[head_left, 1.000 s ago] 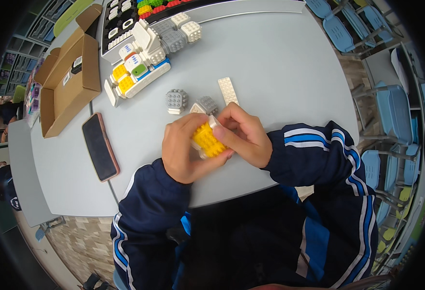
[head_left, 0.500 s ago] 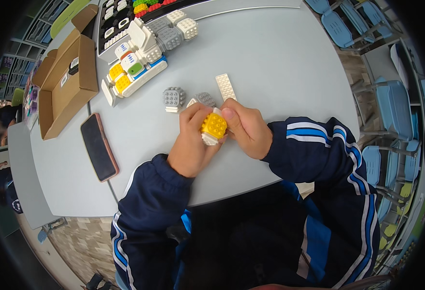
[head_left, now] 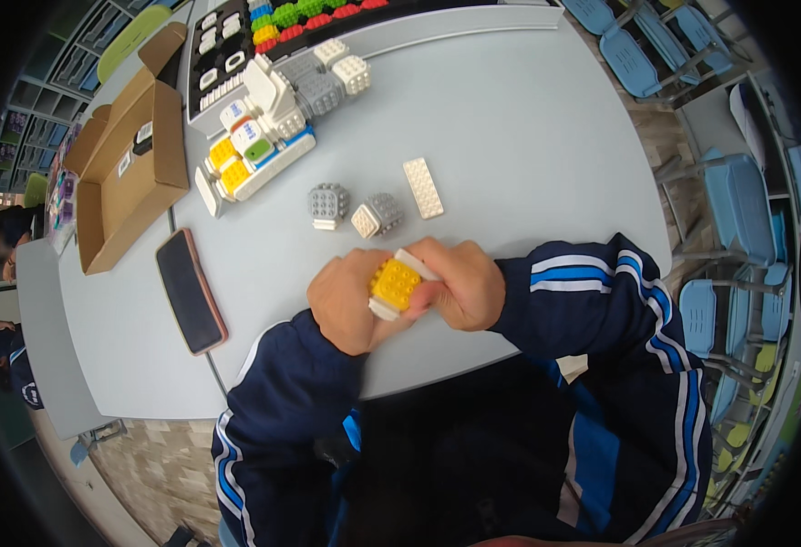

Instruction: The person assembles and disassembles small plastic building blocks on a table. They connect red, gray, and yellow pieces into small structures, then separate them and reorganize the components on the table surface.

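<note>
Between both hands, near the table's front edge, is a yellow studded block (head_left: 397, 283) with white pieces on its sides. My left hand (head_left: 344, 296) is closed around its left side. My right hand (head_left: 462, 282) grips the white piece on its upper right; some of its fingers are hidden behind. Just beyond the hands lie two grey studded blocks, one upright (head_left: 328, 204) and one tilted (head_left: 380, 214), each with a white part. A flat white studded plate (head_left: 423, 189) lies to their right.
Farther left stands a model built of white, yellow and grey blocks (head_left: 259, 137). Behind it is a tray of coloured blocks (head_left: 227, 68). An open cardboard box (head_left: 136, 173) and a phone (head_left: 191, 292) lie on the left of the table (head_left: 528, 118).
Both hands have drawn nearer to me with the yellow block, uncovering the tilted grey block and the whole white plate. The block has turned slightly in my fingers.
</note>
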Tool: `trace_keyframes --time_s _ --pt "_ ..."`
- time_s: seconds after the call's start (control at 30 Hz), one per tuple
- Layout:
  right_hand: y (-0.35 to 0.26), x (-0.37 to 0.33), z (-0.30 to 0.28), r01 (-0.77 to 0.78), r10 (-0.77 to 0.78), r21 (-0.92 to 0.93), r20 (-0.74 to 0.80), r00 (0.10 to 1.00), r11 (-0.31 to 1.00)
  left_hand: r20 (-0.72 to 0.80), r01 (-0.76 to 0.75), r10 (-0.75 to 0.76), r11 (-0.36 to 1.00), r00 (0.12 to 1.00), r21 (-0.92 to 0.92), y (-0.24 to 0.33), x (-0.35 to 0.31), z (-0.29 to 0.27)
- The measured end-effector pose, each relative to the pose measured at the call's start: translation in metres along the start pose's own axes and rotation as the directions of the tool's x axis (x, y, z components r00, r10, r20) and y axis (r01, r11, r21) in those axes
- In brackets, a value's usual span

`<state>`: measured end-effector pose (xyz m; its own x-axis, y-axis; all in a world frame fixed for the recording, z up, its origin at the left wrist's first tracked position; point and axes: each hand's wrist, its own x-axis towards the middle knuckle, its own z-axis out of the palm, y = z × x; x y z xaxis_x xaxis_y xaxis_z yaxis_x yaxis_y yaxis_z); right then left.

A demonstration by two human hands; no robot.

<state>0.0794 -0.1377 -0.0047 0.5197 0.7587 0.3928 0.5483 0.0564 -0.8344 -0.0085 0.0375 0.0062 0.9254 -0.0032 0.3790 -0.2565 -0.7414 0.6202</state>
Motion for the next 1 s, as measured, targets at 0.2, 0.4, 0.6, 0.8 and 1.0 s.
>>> trace_keyframes --time_s 0.2,0.4,0.6,0.8,1.0 --pt "-0.005 0.004 -0.005 0.116 -0.115 -0.098 0.01 0.993 0.988 0.042 0.018 -0.016 0.999 0.999 -0.052 0.005 0.0 -0.007" --pt "0.019 0.017 -0.034 0.308 -0.302 -0.1 0.071 0.951 0.946 -0.128 0.209 -0.293 0.87 0.947 -0.446 0.001 -0.003 -0.007" --pt "0.01 0.035 -0.064 -0.147 0.171 0.103 -0.289 0.942 0.984 -0.169 0.211 -0.381 0.77 0.909 -0.602 -0.012 -0.001 -0.004" --pt "0.024 0.038 -0.071 -0.344 0.345 0.046 -0.247 0.906 0.938 -0.121 0.231 -0.369 0.772 0.922 -0.592 -0.011 -0.002 -0.007" --pt "0.036 0.035 -0.077 -0.488 0.385 -0.369 -0.32 0.866 0.791 -0.138 0.244 -0.36 0.821 0.923 -0.517 -0.012 0.002 -0.004"
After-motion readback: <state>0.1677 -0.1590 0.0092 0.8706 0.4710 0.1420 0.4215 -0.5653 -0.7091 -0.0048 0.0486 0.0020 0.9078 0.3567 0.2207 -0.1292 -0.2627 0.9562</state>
